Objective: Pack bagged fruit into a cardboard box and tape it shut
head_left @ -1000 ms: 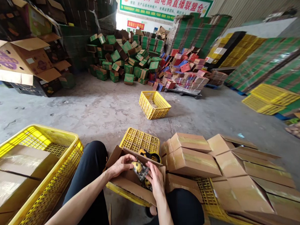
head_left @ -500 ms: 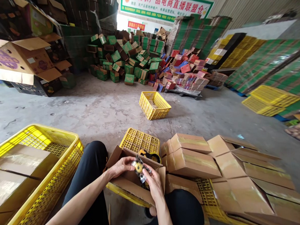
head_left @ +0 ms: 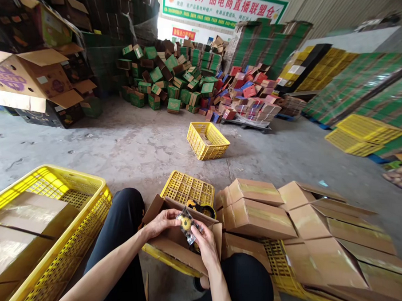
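Observation:
Both of my hands hold a small clear plastic packet [head_left: 186, 224] with a yellow and black item inside, just above an open brown cardboard box [head_left: 177, 248] that rests on my lap. My left hand [head_left: 160, 223] pinches the packet's left side. My right hand [head_left: 205, 243] grips it from the right and below. Behind the box a yellow and black tape dispenser [head_left: 202, 208] lies on an upturned yellow crate [head_left: 187, 188].
A large yellow crate [head_left: 74, 227] with flat cardboard stands at my left. Closed and open brown boxes [head_left: 257, 212] lie at my right. Another yellow crate [head_left: 207, 140] sits on the concrete floor ahead, with piles of green and red boxes [head_left: 191, 80] behind.
The packet has been lifted a little out of the box and turned between my hands. My right hand moved slightly up and left.

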Demonstrator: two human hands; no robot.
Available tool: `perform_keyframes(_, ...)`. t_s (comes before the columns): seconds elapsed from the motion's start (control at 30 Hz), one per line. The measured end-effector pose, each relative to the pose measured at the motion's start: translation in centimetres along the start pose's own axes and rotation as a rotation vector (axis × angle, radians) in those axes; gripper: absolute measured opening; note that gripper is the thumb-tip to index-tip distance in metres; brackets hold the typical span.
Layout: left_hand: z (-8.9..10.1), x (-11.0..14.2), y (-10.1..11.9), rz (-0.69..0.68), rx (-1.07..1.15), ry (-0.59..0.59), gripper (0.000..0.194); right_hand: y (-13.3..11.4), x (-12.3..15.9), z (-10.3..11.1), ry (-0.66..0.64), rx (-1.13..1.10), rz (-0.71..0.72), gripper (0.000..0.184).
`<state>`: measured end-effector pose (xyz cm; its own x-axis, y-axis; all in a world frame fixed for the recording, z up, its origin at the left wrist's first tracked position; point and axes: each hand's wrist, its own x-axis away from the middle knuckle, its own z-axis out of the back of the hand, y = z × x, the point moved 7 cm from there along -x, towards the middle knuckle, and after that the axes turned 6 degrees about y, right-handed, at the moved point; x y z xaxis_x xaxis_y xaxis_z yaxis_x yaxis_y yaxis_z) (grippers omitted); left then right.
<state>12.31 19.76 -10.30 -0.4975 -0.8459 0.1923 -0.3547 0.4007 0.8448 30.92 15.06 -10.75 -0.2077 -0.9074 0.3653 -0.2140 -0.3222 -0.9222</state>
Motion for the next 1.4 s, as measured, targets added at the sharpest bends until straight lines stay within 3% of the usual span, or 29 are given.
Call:
perform_keyframes(0.23,0.0,0.0,0.0,0.000,-0.010,-0.006,0.054,0.3,-0.1,0.1,0.014,-0.017,-0.042,0.072)
perform_keyframes(0.47,-0.3,0.1,0.2,-0.028,0.007,-0.016,0.052,-1.3,0.6,-0.7,-0.064,0.034,0.027,0.067)
perform_keyframes(0.7,-0.6,0.3,0.4,0.009,-0.009,-0.016,0.048,-0.8,0.2,-0.7,-0.126,0.136,0.084,0.060)
perform_keyframes(0.93,-0.7,0.2,0.0,0.007,0.057,-0.017,0.054,-0.8,0.0,-0.5,-0.079,0.188,0.135,0.051)
perform_keyframes(1.13,0.0,-0.2,-0.5,-0.013,0.078,0.024,0.073,-1.3,0.2,-0.1,0.015,0.148,0.163,0.049)
perform_keyframes(1.3,0.9,-0.3,-1.0,0.018,0.053,0.129,0.053,-1.5,-0.1,0.8,0.131,0.063,0.173,0.049)
perform_keyframes(1.4,0.9,-0.1,-1.2,0.068,0.031,0.129,0.044,-1.7,-0.2,1.2,0.151,0.056,0.183,0.048)
